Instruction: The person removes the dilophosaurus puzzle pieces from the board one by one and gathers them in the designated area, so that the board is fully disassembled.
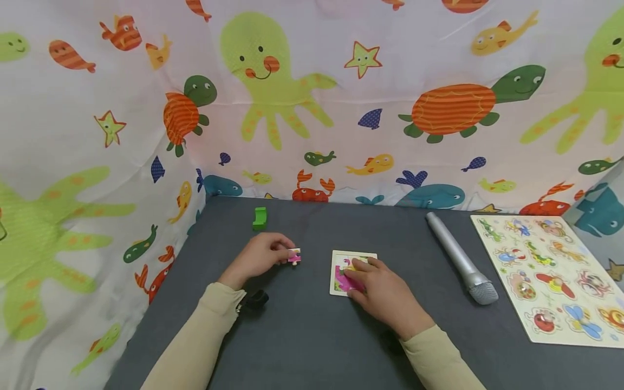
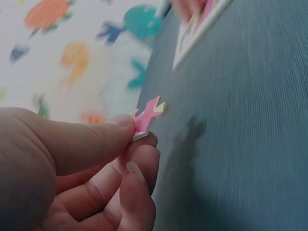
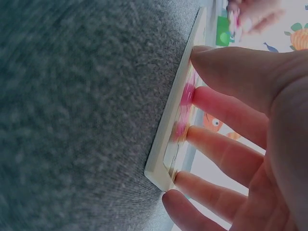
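Between the thumb and fingers of my left hand (image 1: 258,259) is a small pink and white jigsaw piece (image 1: 294,257). The left wrist view shows that jigsaw piece (image 2: 147,116) pinched by its edge, above the dark table. My right hand (image 1: 387,295) rests on a small square puzzle tray (image 1: 333,281) with a pale frame and a pink picture, partly hidden under the hand. In the right wrist view its spread fingertips touch the picture pieces, and the thumb lies at the rim of the puzzle tray (image 3: 166,137).
A green arch-like block (image 1: 260,218) stands beyond my left hand. Right of the puzzle tray lies a silver microphone (image 1: 460,257), and farther right a large board (image 1: 528,327) of insect pictures. A sea-animal cloth (image 1: 336,86) hangs at the back and left.
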The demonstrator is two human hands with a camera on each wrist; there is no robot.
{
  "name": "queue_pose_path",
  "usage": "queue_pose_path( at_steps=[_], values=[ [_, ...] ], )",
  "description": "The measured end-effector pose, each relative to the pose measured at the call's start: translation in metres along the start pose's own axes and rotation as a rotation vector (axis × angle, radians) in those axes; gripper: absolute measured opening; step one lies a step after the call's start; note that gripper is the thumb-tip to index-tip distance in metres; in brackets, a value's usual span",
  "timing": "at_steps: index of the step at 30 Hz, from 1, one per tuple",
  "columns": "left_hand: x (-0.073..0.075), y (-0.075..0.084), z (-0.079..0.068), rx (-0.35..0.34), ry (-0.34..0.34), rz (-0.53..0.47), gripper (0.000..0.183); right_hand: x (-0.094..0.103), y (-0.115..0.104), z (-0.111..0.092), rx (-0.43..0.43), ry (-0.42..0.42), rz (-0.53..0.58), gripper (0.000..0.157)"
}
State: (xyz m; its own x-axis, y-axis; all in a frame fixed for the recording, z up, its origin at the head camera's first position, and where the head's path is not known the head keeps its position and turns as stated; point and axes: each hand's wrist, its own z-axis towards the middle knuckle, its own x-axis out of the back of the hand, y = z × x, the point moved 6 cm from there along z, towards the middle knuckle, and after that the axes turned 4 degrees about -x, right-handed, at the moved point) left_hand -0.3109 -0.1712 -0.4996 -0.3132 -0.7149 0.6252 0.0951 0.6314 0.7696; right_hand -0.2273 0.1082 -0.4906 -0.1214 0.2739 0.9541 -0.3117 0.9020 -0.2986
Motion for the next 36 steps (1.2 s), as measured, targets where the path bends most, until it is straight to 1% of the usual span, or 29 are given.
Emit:
queue_pose_path(
  at_steps=[3, 6, 8, 11, 17, 20, 25, 31, 36],
  values=[
    [0.025, -0.027, -0.011, 0.074, 0.038, -0.020, 0.017, 0.001, 0.002, -0.001, 0.005, 0.015, -0.002, 0.051],
    [0.045, -0.047, -0.021, 0.139, 0.061, -0.025, 0.018, 0.002, 0.003, -0.003, 0.010, 0.045, -0.006, 0.049],
    [0.054, -0.056, -0.025, 0.168, 0.065, -0.034, 0.019, 0.003, 0.005, -0.004, 0.012, 0.073, -0.002, 0.048],
    [0.063, -0.063, -0.027, 0.181, 0.054, -0.033, 0.021, 0.003, 0.007, -0.007, 0.015, 0.110, 0.009, 0.045],
    [0.070, -0.071, -0.027, 0.222, 0.043, -0.012, 0.021, 0.003, 0.010, -0.010, 0.027, 0.122, 0.015, 0.046],
    [0.071, -0.073, -0.027, 0.219, 0.041, 0.005, 0.022, 0.004, 0.011, -0.011, 0.028, 0.119, 0.017, 0.046],
    [0.074, -0.076, -0.028, 0.216, 0.072, 0.052, 0.020, 0.005, 0.008, -0.009, 0.041, 0.112, 0.016, 0.046],
    [0.075, -0.081, -0.031, 0.222, 0.089, 0.055, 0.021, 0.004, 0.007, -0.007, 0.022, 0.104, 0.010, 0.046],
    [0.075, -0.083, -0.035, 0.230, 0.092, 0.063, 0.020, 0.005, 0.005, -0.006, 0.043, 0.110, -0.001, 0.044]
  ],
)
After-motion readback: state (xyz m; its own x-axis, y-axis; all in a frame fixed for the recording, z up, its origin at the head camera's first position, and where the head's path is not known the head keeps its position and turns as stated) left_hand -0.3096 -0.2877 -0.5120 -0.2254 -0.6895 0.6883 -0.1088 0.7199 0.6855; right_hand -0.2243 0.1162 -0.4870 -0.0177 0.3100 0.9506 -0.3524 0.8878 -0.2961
